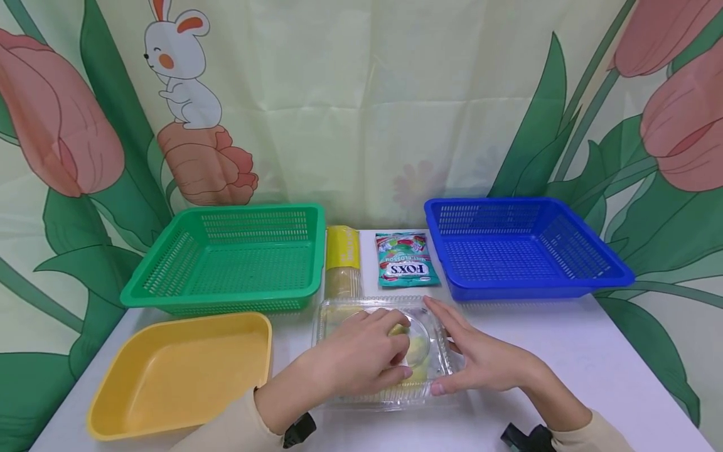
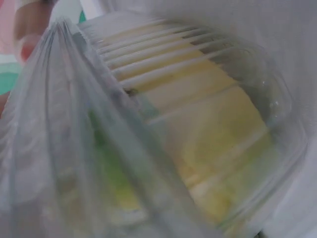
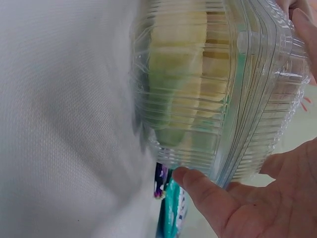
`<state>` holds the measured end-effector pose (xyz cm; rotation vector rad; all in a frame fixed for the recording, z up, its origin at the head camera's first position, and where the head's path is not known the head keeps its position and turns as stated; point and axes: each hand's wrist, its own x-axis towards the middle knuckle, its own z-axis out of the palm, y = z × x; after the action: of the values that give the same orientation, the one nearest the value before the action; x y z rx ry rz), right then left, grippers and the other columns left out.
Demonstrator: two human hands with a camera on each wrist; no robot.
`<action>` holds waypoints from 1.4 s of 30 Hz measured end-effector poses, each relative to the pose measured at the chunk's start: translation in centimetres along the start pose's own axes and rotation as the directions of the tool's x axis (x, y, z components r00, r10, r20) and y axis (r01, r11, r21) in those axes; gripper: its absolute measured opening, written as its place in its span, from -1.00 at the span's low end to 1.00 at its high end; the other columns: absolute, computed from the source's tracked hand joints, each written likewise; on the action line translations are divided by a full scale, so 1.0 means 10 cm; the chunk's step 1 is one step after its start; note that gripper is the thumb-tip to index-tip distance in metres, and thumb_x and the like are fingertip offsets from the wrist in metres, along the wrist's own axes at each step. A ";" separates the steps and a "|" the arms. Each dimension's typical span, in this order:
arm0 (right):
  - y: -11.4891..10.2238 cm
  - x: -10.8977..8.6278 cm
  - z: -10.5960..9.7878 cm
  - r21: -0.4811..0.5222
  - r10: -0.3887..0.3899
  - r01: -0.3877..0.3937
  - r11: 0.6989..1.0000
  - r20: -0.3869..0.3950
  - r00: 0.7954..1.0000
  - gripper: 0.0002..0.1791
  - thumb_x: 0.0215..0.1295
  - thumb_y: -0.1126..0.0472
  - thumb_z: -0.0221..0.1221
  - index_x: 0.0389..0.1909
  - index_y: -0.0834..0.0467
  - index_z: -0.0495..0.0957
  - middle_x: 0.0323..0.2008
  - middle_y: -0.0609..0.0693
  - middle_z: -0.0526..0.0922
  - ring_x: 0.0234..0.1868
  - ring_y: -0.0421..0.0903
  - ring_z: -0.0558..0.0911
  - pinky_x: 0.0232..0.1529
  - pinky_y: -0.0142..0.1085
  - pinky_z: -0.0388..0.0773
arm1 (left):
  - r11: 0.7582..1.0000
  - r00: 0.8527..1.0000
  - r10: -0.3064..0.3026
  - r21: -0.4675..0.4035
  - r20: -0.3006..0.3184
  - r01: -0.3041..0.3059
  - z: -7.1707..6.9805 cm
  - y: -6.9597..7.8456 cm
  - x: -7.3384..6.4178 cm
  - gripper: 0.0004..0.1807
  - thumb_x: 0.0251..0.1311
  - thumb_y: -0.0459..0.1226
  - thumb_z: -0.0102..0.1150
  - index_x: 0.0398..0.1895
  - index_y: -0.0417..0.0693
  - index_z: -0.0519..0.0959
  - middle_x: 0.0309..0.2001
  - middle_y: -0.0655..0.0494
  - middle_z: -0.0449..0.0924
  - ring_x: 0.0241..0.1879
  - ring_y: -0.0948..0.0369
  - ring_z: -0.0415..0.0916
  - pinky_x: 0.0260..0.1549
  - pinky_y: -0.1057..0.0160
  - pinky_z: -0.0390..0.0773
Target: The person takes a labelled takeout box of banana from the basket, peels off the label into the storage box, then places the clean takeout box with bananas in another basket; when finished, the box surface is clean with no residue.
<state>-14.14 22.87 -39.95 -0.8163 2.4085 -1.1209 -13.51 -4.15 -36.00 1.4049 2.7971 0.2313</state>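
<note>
Clear container [image 1: 423, 358] beneath left fingers [image 1: 398, 344], candy bag [image 1: 407, 258], yellow packet [image 1: 342, 254] behind

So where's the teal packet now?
In the head view, the teal packet lies just right of centre, between the yellow-topped pack and the blue basket, beyond the clear box.

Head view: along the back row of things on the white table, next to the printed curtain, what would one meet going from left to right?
Green perforated plastic basket → upright-lying yellow and transparent pack → teal FOX'S packet → blue perforated plastic basket.
</note>
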 end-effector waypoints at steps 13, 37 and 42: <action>0.00 0.00 0.01 -0.002 0.006 -0.006 1.000 -0.001 1.000 0.38 0.11 -0.03 0.53 0.65 -0.28 -0.36 0.65 0.08 -0.30 0.60 0.30 -0.05 0.32 0.27 0.37 | 0.997 1.000 -0.014 -0.081 -0.010 0.014 0.02 -0.05 -0.01 -0.80 0.42 -0.02 0.20 -0.40 0.26 0.52 0.25 0.16 0.51 0.25 0.21 0.41 0.16 0.17 0.51; -0.01 0.00 0.00 -0.061 -0.029 0.028 0.998 -0.006 1.000 0.41 0.08 -0.09 0.53 0.67 -0.18 -0.37 0.64 0.15 -0.26 0.58 0.27 0.01 0.29 0.25 0.43 | 0.835 0.973 -0.033 -0.541 -0.228 -0.098 0.24 -0.30 -0.16 -0.85 0.51 -0.18 0.08 -0.32 0.20 0.48 0.34 0.20 0.28 0.37 0.19 0.17 0.30 0.07 0.39; -0.02 0.01 0.00 -0.074 -0.041 0.040 0.996 -0.017 0.999 0.42 0.07 -0.11 0.53 0.67 -0.14 -0.37 0.64 0.15 -0.24 0.58 0.27 0.02 0.27 0.24 0.45 | 0.756 0.948 -0.079 -0.638 -0.308 -0.144 0.22 -0.36 -0.17 -0.84 0.55 -0.21 0.02 -0.30 0.13 0.47 0.32 0.11 0.32 0.36 0.10 0.26 0.32 -0.06 0.38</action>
<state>-14.18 22.72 -39.80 -0.8857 2.4714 -1.0646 -15.25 -7.33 -38.73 1.2979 2.4594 1.4030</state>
